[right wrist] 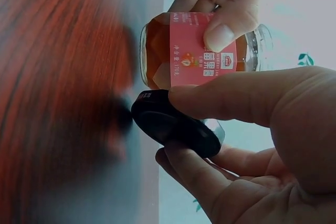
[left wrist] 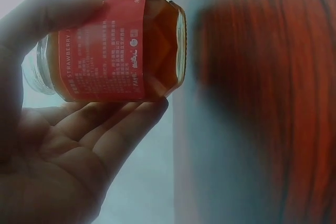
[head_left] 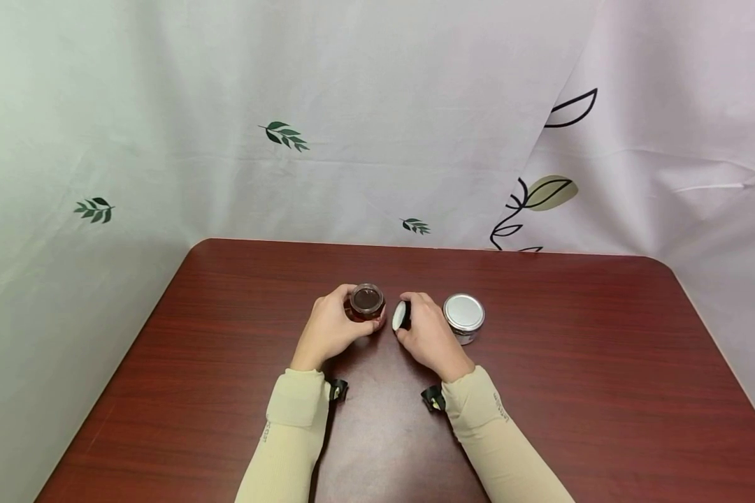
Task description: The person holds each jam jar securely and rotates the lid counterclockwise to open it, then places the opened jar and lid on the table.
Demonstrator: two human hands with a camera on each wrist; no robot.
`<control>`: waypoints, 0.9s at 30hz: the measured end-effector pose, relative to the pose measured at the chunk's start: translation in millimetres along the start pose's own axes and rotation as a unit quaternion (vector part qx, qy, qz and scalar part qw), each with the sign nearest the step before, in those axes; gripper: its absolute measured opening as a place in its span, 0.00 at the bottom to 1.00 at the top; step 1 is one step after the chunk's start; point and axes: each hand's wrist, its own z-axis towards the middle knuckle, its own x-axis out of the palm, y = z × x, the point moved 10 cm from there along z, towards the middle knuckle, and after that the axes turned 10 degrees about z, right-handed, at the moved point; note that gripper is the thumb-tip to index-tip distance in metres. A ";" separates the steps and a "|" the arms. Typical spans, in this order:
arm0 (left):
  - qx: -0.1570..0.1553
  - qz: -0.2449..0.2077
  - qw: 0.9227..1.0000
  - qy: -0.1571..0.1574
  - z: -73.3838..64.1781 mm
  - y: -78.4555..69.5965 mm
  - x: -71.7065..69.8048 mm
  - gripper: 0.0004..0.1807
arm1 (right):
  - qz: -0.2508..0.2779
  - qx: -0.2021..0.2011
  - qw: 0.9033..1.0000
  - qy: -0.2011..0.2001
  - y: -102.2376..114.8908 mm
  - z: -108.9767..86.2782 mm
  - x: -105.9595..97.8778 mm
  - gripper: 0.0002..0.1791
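Observation:
In the head view my left hand (head_left: 328,327) grips a glass jar of strawberry jam (head_left: 368,299), thumb on one side and fingers on the other. The jar stands upright without a lid, its glass mouth uncovered. A red label (left wrist: 107,51) wraps its side, with reddish-brown jam visible beside it. The base is at or just above the table; I cannot tell which. To its right, my right hand (head_left: 429,334) pinches a black lid (right wrist: 176,124) between thumb and fingers. That lid is tipped on edge, its white inside facing the jar.
Just right of my right hand stands a short round container with a silver lid (head_left: 463,312). The dark red wooden table (head_left: 572,363) has rounded far corners. A pale curtain (head_left: 377,84) with leaf prints hangs behind it and at the sides.

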 end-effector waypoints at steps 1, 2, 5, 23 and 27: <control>0.000 -0.001 1.000 0.000 0.1 0.5 0.3 0.32 | 0.000 -0.001 1.000 0.001 0.2 0.0 0.0 0.33; 0.000 -0.001 1.000 0.000 0.2 1.0 0.6 0.32 | 0.000 -0.002 1.000 0.001 0.4 0.0 -0.1 0.33; -0.003 0.000 1.000 0.002 0.2 2.7 1.5 0.32 | 0.000 -0.004 1.000 0.005 0.3 -0.1 0.7 0.33; -0.011 0.006 1.000 0.011 1.3 4.7 4.3 0.33 | -0.039 0.000 0.999 0.029 -3.2 -3.4 9.4 0.31; -0.011 0.005 1.000 0.010 1.2 5.3 4.1 0.33 | -0.043 0.008 0.999 0.030 -5.5 -3.6 9.8 0.31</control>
